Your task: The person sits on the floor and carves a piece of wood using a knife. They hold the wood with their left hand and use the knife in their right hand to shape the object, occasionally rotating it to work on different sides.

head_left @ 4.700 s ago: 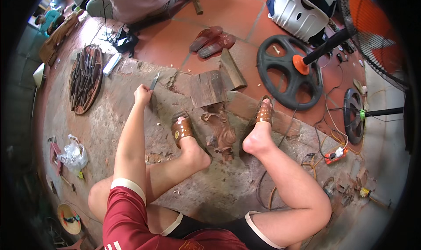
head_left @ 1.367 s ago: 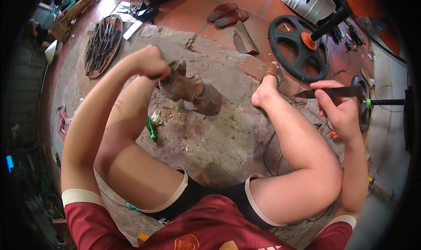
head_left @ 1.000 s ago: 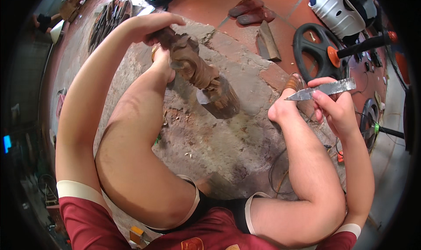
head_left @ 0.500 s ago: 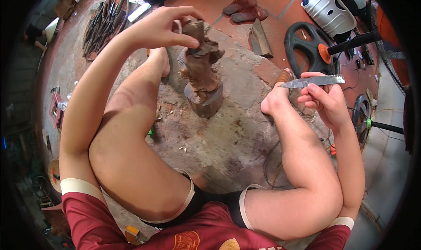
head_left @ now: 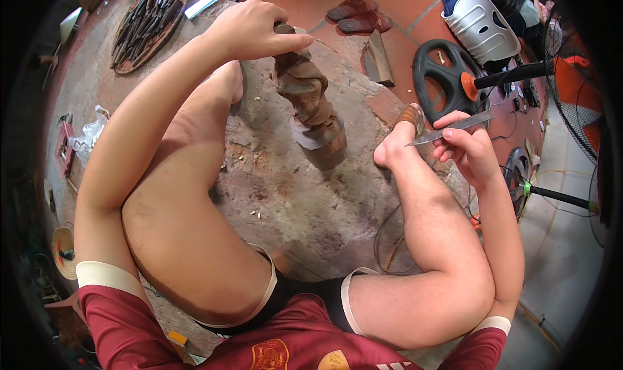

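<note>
A dark brown carved wooden figure stands between my legs, its twisted body rising from a round uncarved base. Closed over the figure's top is my left hand, with the thumb along the near side and the other fingers partly hidden. The figure leans, with its top to the left of its base. Away to the right, above my ankle, my right hand pinches a flat grey metal carving blade between thumb and fingers. Its pointed tip faces left toward the figure, clear of the wood.
A round tray full of carving tools lies at the far left. Brown sandals and a wood block are beyond the figure. Fan bases stand on the right, near a grey plastic chair and another person.
The figure has tilted, its base shifting right relative to its top, and turned under my left hand. The blade in my right hand has rotated, its rear end now higher. The view has shifted slightly.
</note>
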Available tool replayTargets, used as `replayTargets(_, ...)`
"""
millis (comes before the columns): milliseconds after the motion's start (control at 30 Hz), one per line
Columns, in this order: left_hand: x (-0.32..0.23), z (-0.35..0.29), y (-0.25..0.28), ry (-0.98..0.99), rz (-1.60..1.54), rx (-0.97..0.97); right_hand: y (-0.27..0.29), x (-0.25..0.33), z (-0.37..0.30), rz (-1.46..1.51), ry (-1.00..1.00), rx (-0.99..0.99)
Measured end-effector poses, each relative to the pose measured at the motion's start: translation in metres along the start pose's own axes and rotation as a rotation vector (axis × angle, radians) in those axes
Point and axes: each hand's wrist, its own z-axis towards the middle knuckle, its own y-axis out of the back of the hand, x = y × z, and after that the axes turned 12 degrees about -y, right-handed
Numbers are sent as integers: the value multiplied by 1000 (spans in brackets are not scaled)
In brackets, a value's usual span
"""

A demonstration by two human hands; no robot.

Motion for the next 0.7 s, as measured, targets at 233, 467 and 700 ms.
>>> replayTargets(233, -4, 1, -1, 292, 102, 87, 6, 3, 6, -3, -69, -46)
replayTargets(467, 9, -7, 0, 598, -119, 167, 7, -3, 3, 29, -25, -24)
replayTargets(700, 27, -17, -5, 613, -164, 222, -3, 1, 3, 77, 20, -102)
